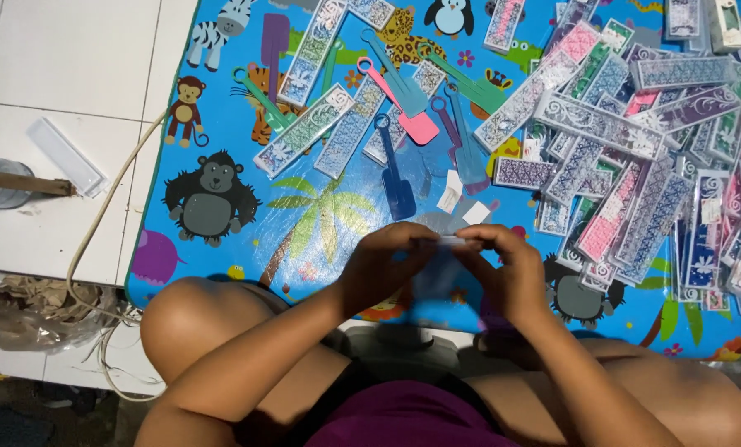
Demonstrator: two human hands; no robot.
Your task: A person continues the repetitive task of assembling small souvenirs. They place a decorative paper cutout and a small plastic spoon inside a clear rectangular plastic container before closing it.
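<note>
Sitting at the near edge of an animal-print play mat, a person's left hand and right hand together pinch a small clear packet. Patterned packets heap on the mat's right side, beyond the hands.

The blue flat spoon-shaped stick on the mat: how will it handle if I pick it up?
The blue stick looks thin and flat, so probably light and fairly stiff. Lying flush on the smooth mat, it may slide and resist pinching; lifting its ring end seems easiest.
</note>
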